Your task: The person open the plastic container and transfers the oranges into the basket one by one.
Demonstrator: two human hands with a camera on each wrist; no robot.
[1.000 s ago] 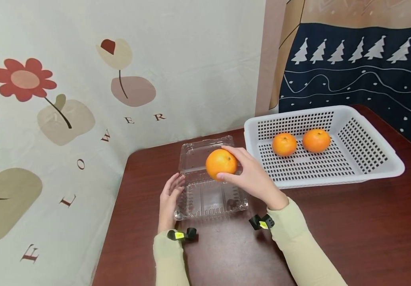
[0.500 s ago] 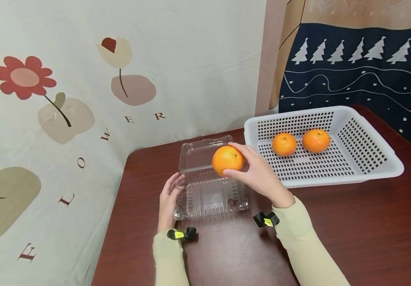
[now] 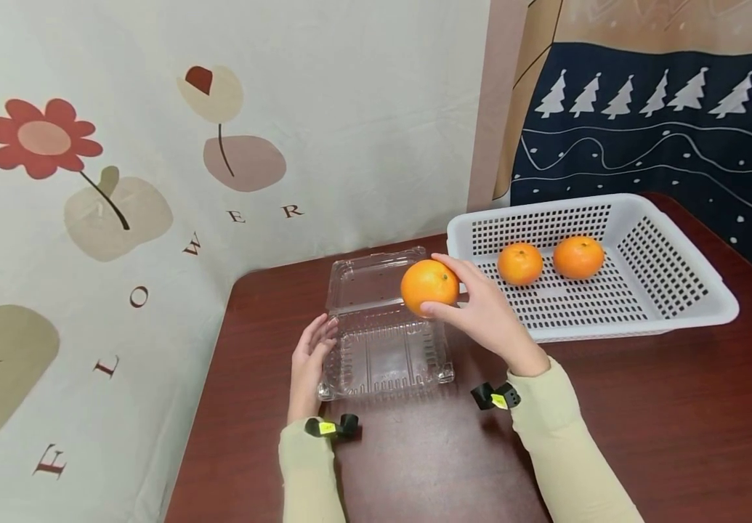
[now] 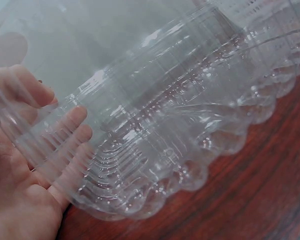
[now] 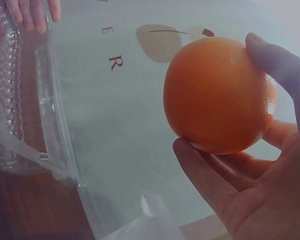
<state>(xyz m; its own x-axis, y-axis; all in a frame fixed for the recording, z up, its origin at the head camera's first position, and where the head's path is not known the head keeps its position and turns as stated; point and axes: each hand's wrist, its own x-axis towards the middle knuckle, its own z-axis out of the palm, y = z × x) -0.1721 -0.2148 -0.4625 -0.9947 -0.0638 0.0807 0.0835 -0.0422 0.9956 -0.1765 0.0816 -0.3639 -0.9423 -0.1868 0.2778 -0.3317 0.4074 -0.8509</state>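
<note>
My right hand (image 3: 487, 312) holds an orange (image 3: 429, 288) between thumb and fingers, up above the hinge side of a clear plastic clamshell box (image 3: 385, 359). The right wrist view shows the orange (image 5: 217, 95) whole, with the thumb on one side and fingers curved under the other. Along the left wall of the box, my left hand (image 3: 310, 363) rests with loosely bent fingers. The left wrist view has those fingers (image 4: 72, 120) showing through the ribbed plastic. The box's lid (image 3: 376, 280) lies folded back, away from me. Nothing sits in the tray part.
A white perforated basket (image 3: 696, 312) stands on the right, close to the box. Two more oranges, one on the left (image 3: 520, 264) and one on the right (image 3: 578, 257), lie in it. A patterned cloth wall (image 3: 362, 145) rises behind the dark red tabletop (image 3: 415, 465).
The right hand has carried the orange rightward and slightly farther from me, from over the box toward the basket. The left hand and the box have stayed in place.
</note>
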